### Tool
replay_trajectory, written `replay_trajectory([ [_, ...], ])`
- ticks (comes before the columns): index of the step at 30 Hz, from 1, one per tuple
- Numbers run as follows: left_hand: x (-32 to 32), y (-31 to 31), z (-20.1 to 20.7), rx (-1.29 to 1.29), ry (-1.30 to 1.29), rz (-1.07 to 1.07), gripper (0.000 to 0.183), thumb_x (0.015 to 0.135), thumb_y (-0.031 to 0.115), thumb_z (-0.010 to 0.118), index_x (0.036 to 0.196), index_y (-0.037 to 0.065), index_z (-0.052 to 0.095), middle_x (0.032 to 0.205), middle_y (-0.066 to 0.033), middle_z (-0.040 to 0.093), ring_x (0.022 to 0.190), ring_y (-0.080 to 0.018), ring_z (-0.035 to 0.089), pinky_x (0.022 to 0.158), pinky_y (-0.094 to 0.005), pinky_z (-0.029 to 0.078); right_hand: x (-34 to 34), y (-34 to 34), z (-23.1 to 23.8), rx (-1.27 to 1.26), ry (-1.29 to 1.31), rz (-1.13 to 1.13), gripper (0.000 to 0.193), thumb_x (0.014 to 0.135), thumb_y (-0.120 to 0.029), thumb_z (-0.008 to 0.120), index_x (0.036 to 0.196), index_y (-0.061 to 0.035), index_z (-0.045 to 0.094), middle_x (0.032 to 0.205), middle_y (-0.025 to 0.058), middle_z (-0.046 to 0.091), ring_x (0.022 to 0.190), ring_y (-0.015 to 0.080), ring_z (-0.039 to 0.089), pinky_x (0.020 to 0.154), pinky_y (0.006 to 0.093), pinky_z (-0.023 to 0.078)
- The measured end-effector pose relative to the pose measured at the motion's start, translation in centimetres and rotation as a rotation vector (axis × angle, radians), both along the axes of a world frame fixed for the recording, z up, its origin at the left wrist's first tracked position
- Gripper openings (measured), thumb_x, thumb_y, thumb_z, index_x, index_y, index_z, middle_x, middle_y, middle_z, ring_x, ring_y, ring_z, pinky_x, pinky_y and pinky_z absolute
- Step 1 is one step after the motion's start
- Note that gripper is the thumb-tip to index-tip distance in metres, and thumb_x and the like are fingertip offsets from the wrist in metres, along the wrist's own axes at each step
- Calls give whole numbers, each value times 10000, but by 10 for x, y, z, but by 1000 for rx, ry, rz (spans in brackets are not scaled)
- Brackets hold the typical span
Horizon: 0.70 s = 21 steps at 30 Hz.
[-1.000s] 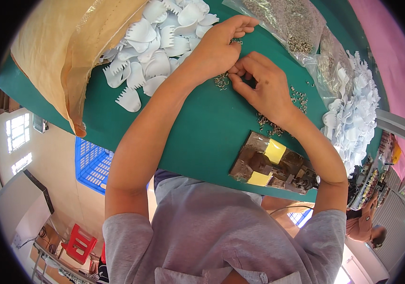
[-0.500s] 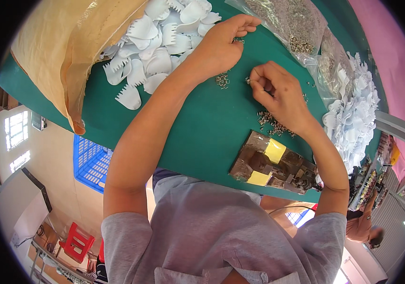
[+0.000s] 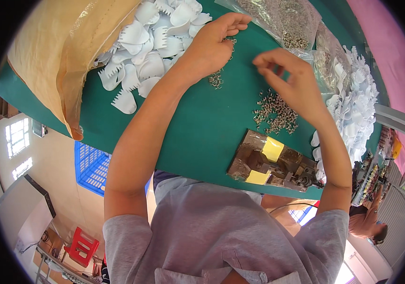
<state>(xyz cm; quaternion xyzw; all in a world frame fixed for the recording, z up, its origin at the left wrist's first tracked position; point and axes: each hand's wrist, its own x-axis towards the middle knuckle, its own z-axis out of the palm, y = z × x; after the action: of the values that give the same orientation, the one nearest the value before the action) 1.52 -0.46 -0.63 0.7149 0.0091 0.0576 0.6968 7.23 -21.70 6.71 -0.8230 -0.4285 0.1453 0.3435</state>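
My left hand (image 3: 216, 43) rests on the green tabletop (image 3: 188, 128), fingers stretched to the right and loosely cupped. Small bent metal clips lie under its palm, and a small cluster of clips (image 3: 216, 79) sits just below it. My right hand (image 3: 294, 75) hovers farther right, its thumb and forefinger apart, with nothing visible between them. Its fingertips are slightly blurred. Below that hand spreads a larger pile of metal clips (image 3: 274, 113). A brown metal fixture (image 3: 278, 161) with yellow tape lies near the table's front edge.
White toothed plastic pieces (image 3: 150, 64) spill from a brown paper sack (image 3: 65, 52) at far left. Clear bags of clips (image 3: 290, 21) lie at the back right, beside stacked white pieces (image 3: 353, 113). A blue basket (image 3: 91, 168) stands below the table's left edge. Another person (image 3: 368, 222) is at far right.
My right hand has lifted up and right, its pinch has opened, and the small clip at its fingertips no longer shows. More of the larger pile is uncovered. My left hand stays by the clips.
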Motion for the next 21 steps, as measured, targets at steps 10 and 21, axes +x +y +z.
replay_trajectory([
  [10, 1, -1, 1, -55, 23, 10, 667, 871, -196, 432, 1483, 54, 522, 1505, -86, 566, 1443, -222, 513, 1216, -345, 393, -7, 38, -37, 80, -194, 23, 185, 864, -99, 771, 1046, -97, 739, 935, 53, 686, 930, 253, 678, 765, 393, 559],
  [21, 2, -1, 2, -267, -34, 42, 712, 777, -194, 421, 1453, 0, 534, 1454, -168, 597, 1430, -275, 525, 1205, -362, 405, -13, 39, -39, 137, -164, 100, 226, 827, -73, 788, 1045, -99, 733, 930, 50, 680, 914, 264, 650, 773, 393, 539],
])
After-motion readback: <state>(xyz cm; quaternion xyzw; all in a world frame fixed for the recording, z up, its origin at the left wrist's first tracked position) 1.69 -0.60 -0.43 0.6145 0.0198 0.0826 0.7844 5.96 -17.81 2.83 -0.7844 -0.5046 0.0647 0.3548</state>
